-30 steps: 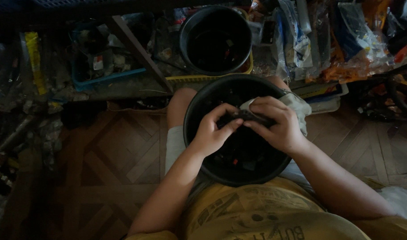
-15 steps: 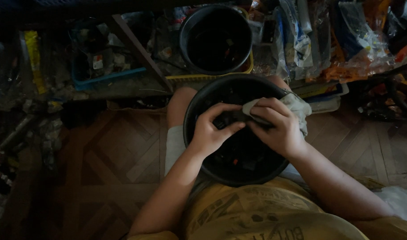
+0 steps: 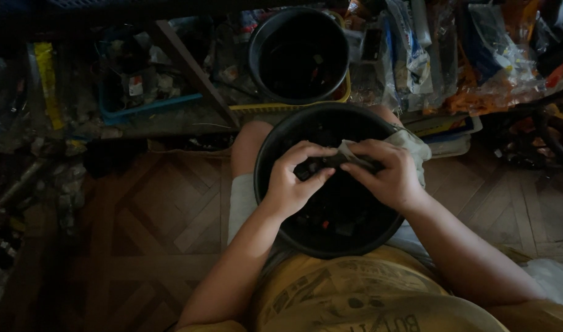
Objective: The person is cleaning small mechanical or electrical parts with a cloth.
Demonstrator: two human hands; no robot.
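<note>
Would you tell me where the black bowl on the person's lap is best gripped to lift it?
Grip the black bowl at its rim, from both sides at once. It is wide and round, rests on the lap, and the left hand and right hand work over its middle.

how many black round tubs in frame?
2. One black tub rests on the person's lap, under the left hand and right hand. A second black tub stands beyond it in the clutter. Others may be hidden.

Over a black bowl (image 3: 293, 227) on the lap, the left hand (image 3: 292, 184) pinches a small dark part (image 3: 321, 164); the right hand (image 3: 389, 175) presses a pale cloth (image 3: 410, 142) against it. A second black bucket (image 3: 298, 55) sits at twelve o'clock.
</note>
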